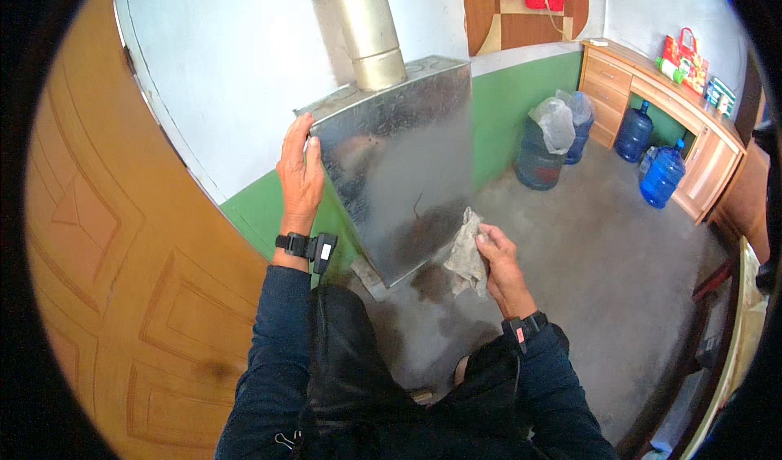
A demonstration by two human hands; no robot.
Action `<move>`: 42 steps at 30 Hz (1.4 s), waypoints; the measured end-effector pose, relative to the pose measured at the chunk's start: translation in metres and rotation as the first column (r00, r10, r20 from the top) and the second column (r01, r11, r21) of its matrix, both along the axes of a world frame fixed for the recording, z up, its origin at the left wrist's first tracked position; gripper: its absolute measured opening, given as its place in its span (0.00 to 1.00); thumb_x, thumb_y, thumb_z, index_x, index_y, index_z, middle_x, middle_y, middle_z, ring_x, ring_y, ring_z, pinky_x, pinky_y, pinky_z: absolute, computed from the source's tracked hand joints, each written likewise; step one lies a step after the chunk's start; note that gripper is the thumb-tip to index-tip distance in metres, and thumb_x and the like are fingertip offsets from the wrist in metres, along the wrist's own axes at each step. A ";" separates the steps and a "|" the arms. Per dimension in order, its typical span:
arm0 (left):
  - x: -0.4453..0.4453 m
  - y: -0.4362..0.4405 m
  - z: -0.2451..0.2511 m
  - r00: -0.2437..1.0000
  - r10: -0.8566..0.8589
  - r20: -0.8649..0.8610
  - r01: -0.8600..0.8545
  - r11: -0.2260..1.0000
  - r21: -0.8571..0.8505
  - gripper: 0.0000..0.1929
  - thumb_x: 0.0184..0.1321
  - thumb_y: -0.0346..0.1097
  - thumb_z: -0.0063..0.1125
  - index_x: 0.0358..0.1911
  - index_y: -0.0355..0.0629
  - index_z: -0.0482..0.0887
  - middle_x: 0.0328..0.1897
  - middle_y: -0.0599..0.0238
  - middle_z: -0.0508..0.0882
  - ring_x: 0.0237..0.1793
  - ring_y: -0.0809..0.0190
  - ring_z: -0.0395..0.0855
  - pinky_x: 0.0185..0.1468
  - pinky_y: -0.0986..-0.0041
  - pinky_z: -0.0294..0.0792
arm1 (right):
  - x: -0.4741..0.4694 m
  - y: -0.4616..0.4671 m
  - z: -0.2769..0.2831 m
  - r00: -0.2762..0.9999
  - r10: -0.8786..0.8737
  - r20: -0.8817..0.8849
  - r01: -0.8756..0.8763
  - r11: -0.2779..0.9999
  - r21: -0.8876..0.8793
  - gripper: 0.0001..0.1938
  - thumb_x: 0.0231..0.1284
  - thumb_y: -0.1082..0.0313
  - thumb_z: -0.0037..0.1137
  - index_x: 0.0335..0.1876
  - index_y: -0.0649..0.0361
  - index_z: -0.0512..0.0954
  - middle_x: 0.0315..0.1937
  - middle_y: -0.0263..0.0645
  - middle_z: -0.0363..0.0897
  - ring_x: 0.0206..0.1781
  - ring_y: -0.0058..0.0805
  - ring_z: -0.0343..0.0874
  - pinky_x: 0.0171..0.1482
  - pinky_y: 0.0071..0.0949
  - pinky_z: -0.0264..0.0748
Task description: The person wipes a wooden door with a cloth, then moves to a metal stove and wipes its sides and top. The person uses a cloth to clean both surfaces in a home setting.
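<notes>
In front of me stands a boxy sheet-metal stove (403, 173), its shiny face streaked and dull in the middle. A wide metal flue pipe (370, 38) rises from its top. My left hand (300, 170) holds the upper left edge of the stove, thumb towards the front face and fingers along the corner. A crumpled grey rag (467, 258) is pinched between the thumb and fingers of my right hand (502, 261). The rag hangs by the stove's lower right edge; whether it touches the metal I cannot tell. A small block (369, 278) sits at the stove's bottom corner.
A brown panelled door (146, 264) fills the left side. Large water bottles (663, 173), some under plastic bags (553, 123), stand on the concrete floor (586, 277) near a wooden desk (666, 93). A red bag (685, 63) is on the desk. Furniture edges (742, 338) line the right.
</notes>
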State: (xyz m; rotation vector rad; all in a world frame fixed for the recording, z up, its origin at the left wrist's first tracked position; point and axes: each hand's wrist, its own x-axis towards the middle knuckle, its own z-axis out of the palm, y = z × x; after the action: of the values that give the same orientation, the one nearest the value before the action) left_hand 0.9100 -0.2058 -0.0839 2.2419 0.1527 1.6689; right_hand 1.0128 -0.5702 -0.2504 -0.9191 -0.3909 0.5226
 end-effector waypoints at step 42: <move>0.013 0.048 -0.010 0.751 -0.626 0.211 0.637 0.770 0.020 0.28 0.87 0.52 0.48 0.70 0.33 0.83 0.74 0.52 0.87 0.80 0.43 0.77 0.83 0.53 0.65 | -0.023 0.263 0.121 0.092 -0.410 0.908 0.580 0.763 0.285 0.15 0.62 0.82 0.68 0.54 0.62 0.82 0.43 0.47 0.83 0.43 0.46 0.85 0.47 0.39 0.83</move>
State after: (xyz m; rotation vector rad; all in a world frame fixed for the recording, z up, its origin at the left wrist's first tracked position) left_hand 0.9232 -0.1579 -0.0938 1.7611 -0.5559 1.4570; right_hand 0.9894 -0.3074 -0.1289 -1.3854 -1.0934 -0.8067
